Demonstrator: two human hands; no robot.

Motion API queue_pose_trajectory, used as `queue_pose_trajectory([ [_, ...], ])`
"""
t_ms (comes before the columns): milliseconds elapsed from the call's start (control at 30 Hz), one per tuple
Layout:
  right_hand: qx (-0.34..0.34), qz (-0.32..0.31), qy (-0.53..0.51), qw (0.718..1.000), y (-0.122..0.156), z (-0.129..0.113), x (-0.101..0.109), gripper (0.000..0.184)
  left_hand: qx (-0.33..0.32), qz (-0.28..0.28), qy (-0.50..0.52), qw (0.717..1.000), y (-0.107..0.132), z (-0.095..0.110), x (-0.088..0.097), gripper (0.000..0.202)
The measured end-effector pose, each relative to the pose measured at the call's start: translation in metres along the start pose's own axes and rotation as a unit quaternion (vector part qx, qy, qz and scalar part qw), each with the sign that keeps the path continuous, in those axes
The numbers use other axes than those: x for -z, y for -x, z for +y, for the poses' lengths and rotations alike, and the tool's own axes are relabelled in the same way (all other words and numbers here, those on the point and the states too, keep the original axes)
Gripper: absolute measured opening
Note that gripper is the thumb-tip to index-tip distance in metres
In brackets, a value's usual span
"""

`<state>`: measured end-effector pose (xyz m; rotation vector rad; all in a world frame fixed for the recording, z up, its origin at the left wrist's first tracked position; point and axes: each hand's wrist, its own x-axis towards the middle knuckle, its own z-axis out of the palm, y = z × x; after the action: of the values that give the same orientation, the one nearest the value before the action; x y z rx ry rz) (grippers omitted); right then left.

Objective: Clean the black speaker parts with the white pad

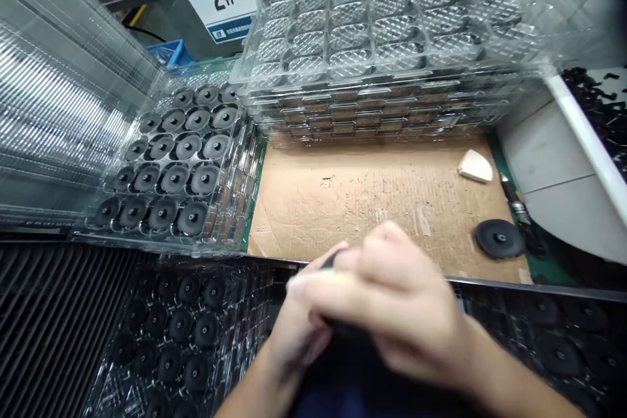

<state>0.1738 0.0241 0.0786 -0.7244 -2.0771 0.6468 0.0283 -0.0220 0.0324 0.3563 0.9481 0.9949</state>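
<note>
Both hands meet in front of the bench edge, low in the middle of the view. My left hand [298,326] is closed around a black part [333,258], of which only a small dark piece shows between the fingers. Over it lies my right hand [396,294], fingers curled and smeared by motion. What the right fingers grip is hidden. On the cardboard to the right rests a black round disc [499,238] with a small raised hub. A cream-white wedge-shaped block [475,166] lies farther back.
Clear trays of black discs [191,218] stand stacked at left, with another such tray [170,364] below. Stacked clear trays [349,64] line the cardboard's [304,209] back. A pen-like tool [512,194] lies by a white bin [553,157]; small black pieces [595,104] sit at far right.
</note>
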Motion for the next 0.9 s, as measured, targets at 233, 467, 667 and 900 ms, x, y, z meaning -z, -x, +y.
queue_pose_trajectory([
  [233, -0.302, -0.047, 0.047, 0.951, 0.062, 0.071, -0.026, 0.023, -0.054, -0.027, 0.099, 0.993, -0.002, 0.000, 0.009, 0.058],
  [467, -0.329, 0.006, 0.034, 0.944, 0.068, 0.053, -0.031, 0.022, -0.035, -0.032, 0.111, 0.993, -0.004, 0.001, 0.005, 0.056],
  [667, -0.126, 0.083, 0.032, 0.988, 0.011, -0.009, -0.010, 0.025, -0.022, 0.004, 0.101, 0.995, -0.006, 0.002, -0.002, 0.048],
  [900, -0.134, 0.005, 0.028, 0.991, -0.001, -0.007, -0.018, 0.020, -0.002, 0.036, 0.075, 0.997, -0.008, 0.006, -0.007, 0.042],
])
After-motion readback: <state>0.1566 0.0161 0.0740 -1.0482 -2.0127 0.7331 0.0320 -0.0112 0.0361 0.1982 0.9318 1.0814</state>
